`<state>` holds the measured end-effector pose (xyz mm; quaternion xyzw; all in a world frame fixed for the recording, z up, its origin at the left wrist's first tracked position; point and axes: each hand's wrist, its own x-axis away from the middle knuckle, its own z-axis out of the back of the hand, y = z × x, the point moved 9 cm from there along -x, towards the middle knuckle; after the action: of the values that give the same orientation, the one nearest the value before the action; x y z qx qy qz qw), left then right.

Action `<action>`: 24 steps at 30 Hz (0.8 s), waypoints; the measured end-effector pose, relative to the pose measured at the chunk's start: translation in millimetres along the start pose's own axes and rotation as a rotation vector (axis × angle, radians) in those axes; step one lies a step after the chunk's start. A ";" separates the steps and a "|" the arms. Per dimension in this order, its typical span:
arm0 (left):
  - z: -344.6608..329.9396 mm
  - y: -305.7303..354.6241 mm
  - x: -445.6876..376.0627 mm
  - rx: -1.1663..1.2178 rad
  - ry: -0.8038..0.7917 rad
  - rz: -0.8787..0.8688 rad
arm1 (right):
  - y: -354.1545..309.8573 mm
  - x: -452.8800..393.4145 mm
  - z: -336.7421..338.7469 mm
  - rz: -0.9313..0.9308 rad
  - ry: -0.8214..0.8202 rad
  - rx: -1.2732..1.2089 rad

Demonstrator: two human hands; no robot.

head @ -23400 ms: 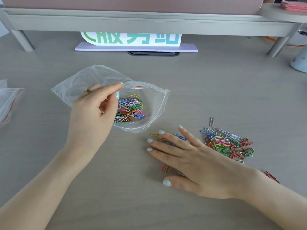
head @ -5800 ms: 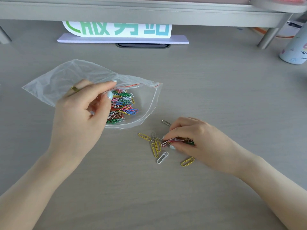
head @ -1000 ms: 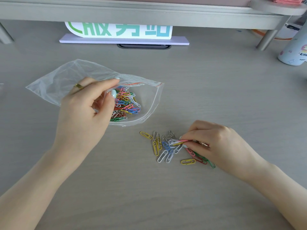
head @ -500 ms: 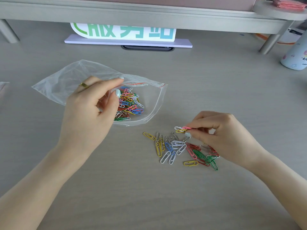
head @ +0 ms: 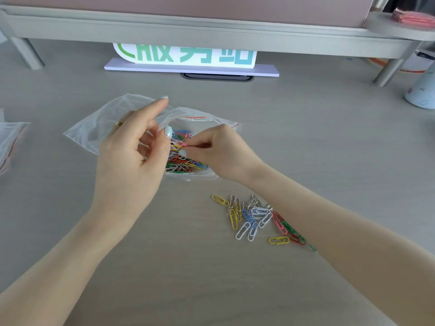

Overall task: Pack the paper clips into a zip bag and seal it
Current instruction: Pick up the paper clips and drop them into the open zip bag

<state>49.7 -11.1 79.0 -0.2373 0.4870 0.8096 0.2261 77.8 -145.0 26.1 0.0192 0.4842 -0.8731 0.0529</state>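
Note:
A clear zip bag point(head: 94, 123) with a red seal line lies on the desk, its mouth facing right. My left hand point(head: 134, 156) pinches the bag's upper lip and holds the mouth apart. Inside the bag lies a heap of coloured paper clips point(head: 186, 164). My right hand point(head: 221, 154) reaches into the mouth, its fingertips pinched on a few paper clips. A loose pile of paper clips point(head: 256, 217) sits on the desk below and to the right of the bag, partly hidden by my right forearm.
A raised shelf point(head: 211, 27) spans the back, with a green-lettered sign point(head: 186, 55) under it. Another clear bag point(head: 9, 142) lies at the left edge. A pale cup point(head: 421, 92) stands at the right edge.
My right hand lifted a few clips off the loose pile and moved up and left into the bag's mouth. My left index finger has straightened while the thumb keeps the lip.

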 end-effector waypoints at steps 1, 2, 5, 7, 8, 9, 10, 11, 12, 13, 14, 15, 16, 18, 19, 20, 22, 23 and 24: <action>1.3 0.6 -0.4 -0.006 0.010 -0.009 | -3.0 -8.9 -6.0 0.014 0.013 0.017; 3.2 0.9 -1.1 -0.014 0.023 -0.016 | -6.7 -16.9 -11.3 0.026 0.027 0.048; 7.8 -1.6 -3.3 -0.021 0.049 -0.019 | -17.9 -33.2 -26.3 0.061 0.020 0.142; 8.0 -3.3 -3.8 -0.017 0.042 -0.018 | -23.3 -37.9 -30.6 0.076 -0.004 0.161; 7.7 -3.5 -3.9 -0.017 0.037 -0.017 | -26.9 -38.8 -30.9 0.091 -0.006 0.189; 7.2 -3.3 -3.9 -0.020 0.034 -0.020 | -29.0 -39.7 -31.2 0.106 -0.004 0.230; 6.8 -2.4 -3.9 -0.025 0.031 -0.026 | -30.9 -40.2 -31.6 0.122 -0.004 0.275; 6.4 -1.7 -3.8 -0.027 0.030 -0.032 | -31.9 -41.5 -32.7 0.135 -0.006 0.316; 6.2 -1.5 -3.8 -0.025 0.028 -0.033 | -32.0 -42.4 -33.8 0.141 -0.014 0.351; 6.1 -1.5 -3.8 -0.023 0.027 -0.033 | -30.8 -43.3 -35.1 0.139 -0.026 0.377; 6.1 -1.4 -3.9 -0.022 0.026 -0.033 | -28.9 -43.8 -36.3 0.132 -0.041 0.398; 6.1 -1.2 -3.9 -0.024 0.025 -0.033 | -27.2 -44.0 -37.0 0.127 -0.055 0.417; 5.9 -1.1 -3.9 -0.028 0.024 -0.033 | -26.2 -43.3 -36.8 0.124 -0.065 0.436; 5.4 -0.6 -3.9 -0.037 0.019 -0.034 | -25.8 -41.2 -34.6 0.130 -0.068 0.458; 4.9 -0.1 -3.8 -0.041 0.017 -0.036 | -26.1 -40.0 -33.2 0.140 -0.066 0.456; 4.5 0.4 -3.8 -0.044 0.015 -0.038 | -27.3 -38.6 -31.6 0.153 -0.063 0.445; 3.6 0.5 -4.0 -0.046 0.013 -0.039 | -27.9 -37.0 -27.4 0.176 -0.046 0.394; 3.4 0.6 -4.0 -0.045 0.012 -0.039 | -29.1 -36.0 -24.0 0.191 -0.027 0.365; 3.3 0.7 -3.9 -0.045 0.011 -0.039 | -31.5 -33.7 -20.5 0.207 -0.011 0.349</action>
<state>51.8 -9.0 83.2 -0.2563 0.4650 0.8145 0.2338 107.4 -108.5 44.6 0.0730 0.3206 -0.9338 0.1410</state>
